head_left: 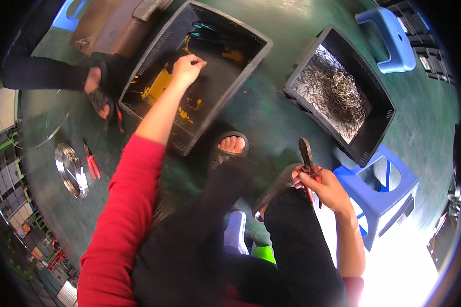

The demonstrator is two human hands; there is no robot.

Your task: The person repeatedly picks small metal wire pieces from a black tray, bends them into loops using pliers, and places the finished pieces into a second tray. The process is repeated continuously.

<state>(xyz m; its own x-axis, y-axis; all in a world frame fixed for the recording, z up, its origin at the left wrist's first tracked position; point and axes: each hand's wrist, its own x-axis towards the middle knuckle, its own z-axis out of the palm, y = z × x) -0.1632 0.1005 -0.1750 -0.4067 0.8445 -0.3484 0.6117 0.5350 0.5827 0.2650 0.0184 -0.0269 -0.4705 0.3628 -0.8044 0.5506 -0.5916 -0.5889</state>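
Observation:
My left hand (187, 70) reaches over a black plastic crate (217, 79), its thumb and fingers pinched together. Whatever sits in that pinch is too small to make out. Yellow and teal patches mark the inside of this crate. In my right hand (325, 189), above my knee, is a pair of pliers (306, 153) with red handles, jaws pointing up and away from me. A second black crate (364, 69) stands to the right, holding a tangled heap of small bent metal pieces (343, 97) on a pale sheet.
A blue stool (397, 179) is beside the right crate, another blue stool (394, 46) behind it. On the floor at left lie a coil of metal wire (61, 163) and red-handled pliers (93, 166). Another person's sandalled foot (100, 94) rests by the left crate, near a brown box (105, 30).

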